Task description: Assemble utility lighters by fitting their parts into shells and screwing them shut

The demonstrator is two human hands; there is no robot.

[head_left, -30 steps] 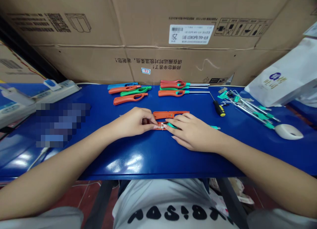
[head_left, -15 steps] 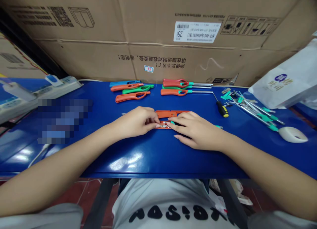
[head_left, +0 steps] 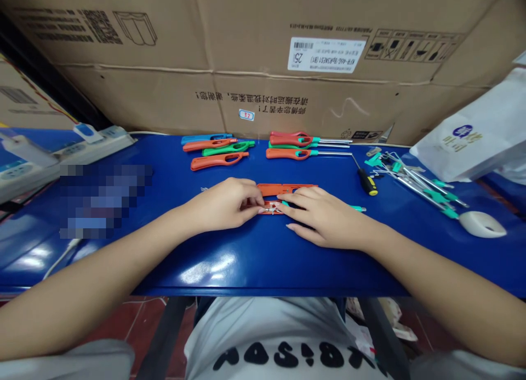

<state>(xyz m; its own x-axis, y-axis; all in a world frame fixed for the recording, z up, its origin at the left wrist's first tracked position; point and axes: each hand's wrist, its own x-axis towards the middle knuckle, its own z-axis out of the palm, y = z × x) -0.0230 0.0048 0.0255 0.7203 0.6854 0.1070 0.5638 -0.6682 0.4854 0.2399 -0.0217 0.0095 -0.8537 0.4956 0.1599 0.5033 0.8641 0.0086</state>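
Note:
An orange lighter shell half (head_left: 268, 213) lies in front of me, with small pale wires and metal parts (head_left: 271, 208) inside it. My left hand (head_left: 230, 206) has its fingers curled around this half's left end, thumb and fingertips pinching there. Spread over the right part is my right hand (head_left: 329, 218), its fingers stretched out and the index fingertip touching the inner parts. Just beyond lies a second orange shell half (head_left: 270, 190), partly under my right fingers. A green-and-metal end (head_left: 358, 208) shows past my right hand; the middle is hidden.
Several coloured lighter handles (head_left: 219, 160) and lighters with metal tubes (head_left: 287, 153) lie at the back. Rightward are a screwdriver (head_left: 367, 182), loose metal tubes (head_left: 427, 185), a white oval object (head_left: 482, 224) and a white bag (head_left: 460, 133). A power strip (head_left: 61, 153) stands left.
My right hand has shifted very slightly, and more of the green-and-metal end shows beside it. My left hand keeps its pinch at nearly the same spot.

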